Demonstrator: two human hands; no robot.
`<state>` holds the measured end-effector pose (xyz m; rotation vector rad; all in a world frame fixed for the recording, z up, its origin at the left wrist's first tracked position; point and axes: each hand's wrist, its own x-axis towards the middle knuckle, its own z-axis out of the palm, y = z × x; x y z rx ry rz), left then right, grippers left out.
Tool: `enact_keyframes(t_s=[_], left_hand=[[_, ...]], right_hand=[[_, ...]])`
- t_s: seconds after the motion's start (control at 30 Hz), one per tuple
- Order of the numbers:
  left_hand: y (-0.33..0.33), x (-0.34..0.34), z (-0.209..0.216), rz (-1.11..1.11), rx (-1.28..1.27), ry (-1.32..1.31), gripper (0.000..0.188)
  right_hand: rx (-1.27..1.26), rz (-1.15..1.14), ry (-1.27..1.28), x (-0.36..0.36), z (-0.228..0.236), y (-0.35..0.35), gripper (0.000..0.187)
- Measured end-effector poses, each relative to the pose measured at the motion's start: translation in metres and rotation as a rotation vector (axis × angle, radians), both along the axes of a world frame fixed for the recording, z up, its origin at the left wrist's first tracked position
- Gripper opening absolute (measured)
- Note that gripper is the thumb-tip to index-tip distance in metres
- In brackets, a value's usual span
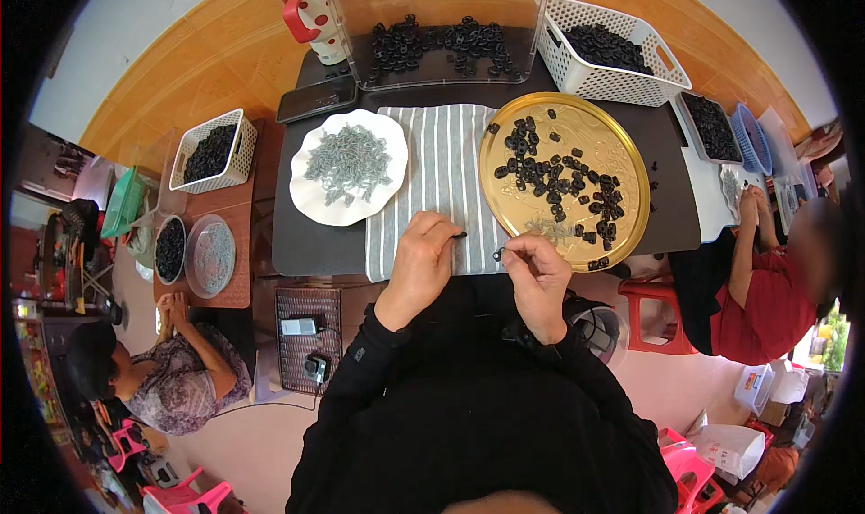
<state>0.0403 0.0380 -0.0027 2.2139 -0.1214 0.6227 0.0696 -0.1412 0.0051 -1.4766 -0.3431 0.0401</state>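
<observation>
Above the near edge of a grey-and-white striped cloth (428, 172), my left hand (419, 260) pinches a small black piece (460, 235) between thumb and fingers. To its right, my right hand (539, 284) grips another small black part (497, 254), which seems to have a ring-like end. The two pieces are apart. Left of the cloth, a white wavy-rimmed plate (311, 194) carries a heap of small silvery metal pieces (350, 163). On the right stands a round gold tray (514, 109) with many loose black plastic parts (545, 176) and a few silvery pieces near its front rim.
A clear plastic bin (432, 81) of black parts stands at the back, beside a white perforated basket (622, 86). At the back left are a phone (317, 98) and a red-and-white cup (315, 23). One person (171, 370) sits at left, another (761, 298) at right.
</observation>
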Motion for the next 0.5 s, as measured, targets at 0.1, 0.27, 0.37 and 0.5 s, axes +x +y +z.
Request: enact_keyframes(t_s=[0.1,0.27,0.37,0.5], left_hand=[[0.001,-0.002,0.002,0.031,-0.054,0.002,0.021],[-0.008,-0.013,0.008,0.194,-0.062,0.056,0.015],[-0.017,-0.019,0.015,0.25,0.089,0.116,0.016],[-0.025,-0.019,0.014,0.317,0.229,0.121,0.019]], right_hand=[[0.001,0.004,0.012,-0.001,0.0,-0.001,0.009],[0.024,0.018,0.036,0.0,-0.001,-0.005,0.008],[-0.012,0.018,0.003,0.0,-0.001,-0.004,0.009],[0.027,0.011,0.071,-0.002,0.001,-0.001,0.008]])
